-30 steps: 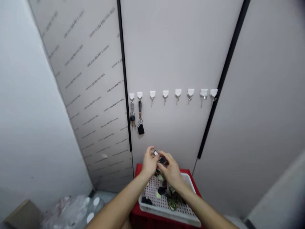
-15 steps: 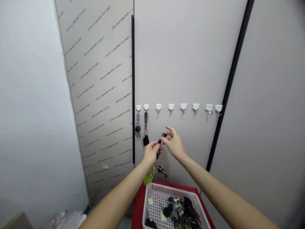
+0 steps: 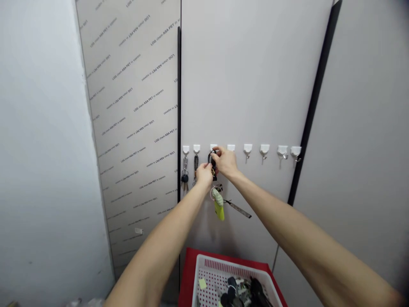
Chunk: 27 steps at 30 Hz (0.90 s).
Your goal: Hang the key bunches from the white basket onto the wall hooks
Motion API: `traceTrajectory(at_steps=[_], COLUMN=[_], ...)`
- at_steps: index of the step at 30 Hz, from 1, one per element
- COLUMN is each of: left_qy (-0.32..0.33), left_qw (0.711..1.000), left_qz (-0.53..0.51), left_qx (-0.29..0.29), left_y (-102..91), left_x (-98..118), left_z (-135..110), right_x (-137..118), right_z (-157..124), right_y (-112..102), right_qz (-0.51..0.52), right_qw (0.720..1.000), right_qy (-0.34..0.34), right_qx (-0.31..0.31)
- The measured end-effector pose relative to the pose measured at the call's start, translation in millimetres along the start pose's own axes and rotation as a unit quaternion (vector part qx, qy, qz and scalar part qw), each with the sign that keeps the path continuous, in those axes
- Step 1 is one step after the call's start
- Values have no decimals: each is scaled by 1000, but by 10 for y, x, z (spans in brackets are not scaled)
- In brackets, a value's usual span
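Observation:
My left hand (image 3: 204, 174) and my right hand (image 3: 225, 163) meet at the third white hook (image 3: 213, 147) in a row of wall hooks. Both pinch the black strap of a key bunch (image 3: 213, 164). Below the hands a yellow-green tag (image 3: 219, 207), a ring and a long flat key (image 3: 238, 208) dangle from it. Two other key sets hang to the left: one with a black round fob (image 3: 184, 172) on the first hook, one on a dark strap (image 3: 195, 164) on the second, partly hidden by my left hand.
Several white hooks (image 3: 264, 149) to the right hang bare. Below, a white perforated basket (image 3: 211, 273) holding several keys sits on a red stool (image 3: 188, 277). A panel with printed film (image 3: 134, 111) leans at left; black vertical strips (image 3: 315, 98) divide the wall.
Both hands rose from the basket up to the hook row, carrying the key bunch with the yellow-green tag. My view tilted upward, so the basket slid to the bottom edge.

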<state>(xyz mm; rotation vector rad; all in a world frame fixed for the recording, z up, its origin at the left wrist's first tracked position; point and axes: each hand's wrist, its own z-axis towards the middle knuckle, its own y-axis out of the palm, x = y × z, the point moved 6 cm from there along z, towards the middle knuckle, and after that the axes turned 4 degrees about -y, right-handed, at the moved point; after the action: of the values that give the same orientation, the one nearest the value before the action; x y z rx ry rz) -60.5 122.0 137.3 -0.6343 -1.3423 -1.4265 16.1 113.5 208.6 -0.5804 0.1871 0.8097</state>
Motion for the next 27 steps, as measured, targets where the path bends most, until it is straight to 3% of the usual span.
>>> traceTrajectory(at_steps=[6,11,14,16,19,22,24,27], left_qy=[4,47,111,147,146,37,-49,-51], left_qw=[990,975,948,934,928,907,868,804], left_qz=[138,218,298,324,338,399,457,524], left_qx=[-26,15,29,12,-59,-129,-191,-277], left_y=[32,-138,-249,-334,-495,-690,-770,-752], left_x=[-186,-140,-104,-176,-514,-1134,-1594,-2021], left_z=[80,47,-107,-266,-593,-988,-1269,-1624], right_x=[109,110,190,310,575,843,982,1084], right_z=[-47,-211,-488,-829,-1626,-2510,-2890,-3112], right_y=[101,105,83,128,288,383,377,342], right_qz=[-88,-87,-70,-60,-51,-64,-93,-142], right_qw=[993,991,991,985,942,865,846,853], right_qy=[-67,-89,-83,-85,-61,-23,-4,10], right_qx=[-36,-56,-77,-137,-326,-497,-525,-502])
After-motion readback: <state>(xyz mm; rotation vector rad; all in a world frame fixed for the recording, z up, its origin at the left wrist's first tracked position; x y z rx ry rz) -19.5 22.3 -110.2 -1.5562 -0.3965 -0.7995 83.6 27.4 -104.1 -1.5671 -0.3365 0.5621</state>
